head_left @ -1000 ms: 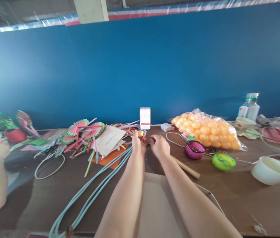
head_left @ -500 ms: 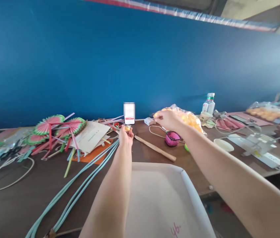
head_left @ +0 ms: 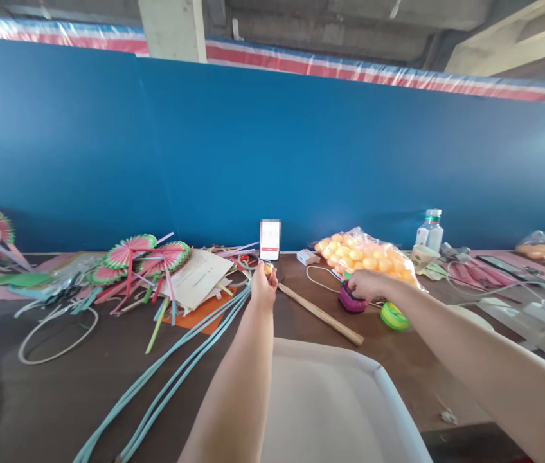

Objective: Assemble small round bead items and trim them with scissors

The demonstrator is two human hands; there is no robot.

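Note:
My left hand (head_left: 265, 283) is closed around a small, rounded orange-yellow object (head_left: 268, 268), just below an upright phone (head_left: 270, 239). Its exact kind is too small to tell. Over on the right, my right hand (head_left: 369, 285) reaches down to a small purple round container (head_left: 351, 302) with a dark rim. The fingertips are bent together at its opening, and whatever they pinch is hidden. Behind that hand lies a clear bag of orange balls (head_left: 357, 252). A bright green-yellow round object (head_left: 394, 316) sits just right of the container.
A wooden stick (head_left: 323, 315) lies between my arms, beyond a white tray-like surface (head_left: 321, 386). Left are pale blue cords (head_left: 171, 350), paper fans (head_left: 166, 257), papers (head_left: 202, 273) and scissors (head_left: 63, 294). A bottle (head_left: 429, 231) and power strip (head_left: 518, 321) are right.
My right hand has moved down from the bag of balls to the purple container. The left hand still holds the small orange-yellow object. The camera view has tilted upward.

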